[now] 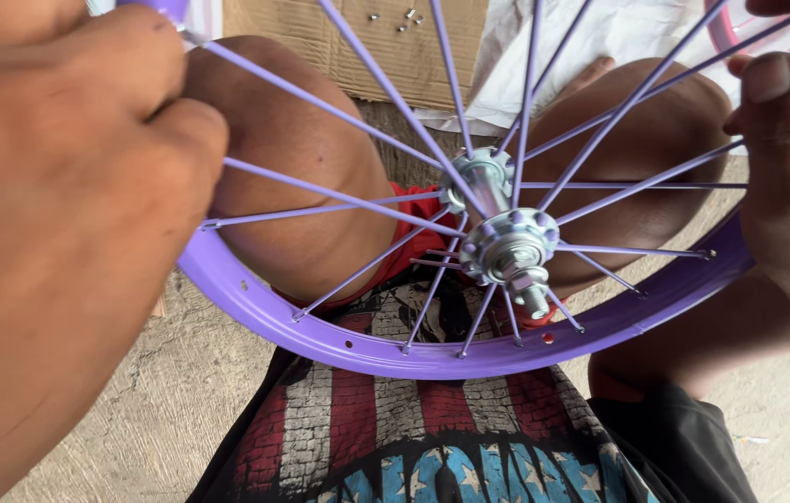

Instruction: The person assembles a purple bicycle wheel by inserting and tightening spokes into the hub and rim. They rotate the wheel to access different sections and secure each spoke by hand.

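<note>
- Left hand (60, 214) fills the 9 o'clock side of the view, fingers curled in and pinched on a purple spoke (320, 102) close to where that spoke meets the wheel rim (432, 356) at about 11 o'clock.
- Right hand (786, 177) sits at 3 o'clock, thumb on top and fingers wrapped around the rim's edge, closed on it; the fingertips under the rim are hidden.
- Between the two hands the purple rim curves from 9 o'clock down through 6 o'clock and up to 3 o'clock, held above the person's lap, tilted toward the camera.
- At the wheel's centre, a little right of the middle of the view, stands the silver hub (506, 244) with its axle end and nut pointing toward 5 o'clock.
- Thin purple spokes fan from the two hub flanges out to the rim in all directions; several on the lower arc end in small silver nipples at the rim holes.
- Behind the spokes lie the person's bare knees, one at 10 o'clock (302, 177), one at 2 o'clock (637, 158), with red shorts (413, 233) showing between them.
- At 6 o'clock is a dark shirt (413, 438) with a red, white and blue print.
- At 12 o'clock lies a sheet of cardboard (413, 47) with a few small silver metal parts (399, 19) on it, and just right of it white plastic wrap (600, 37).
- Bare concrete floor (171, 401) shows at 7 o'clock and 4 o'clock.
</note>
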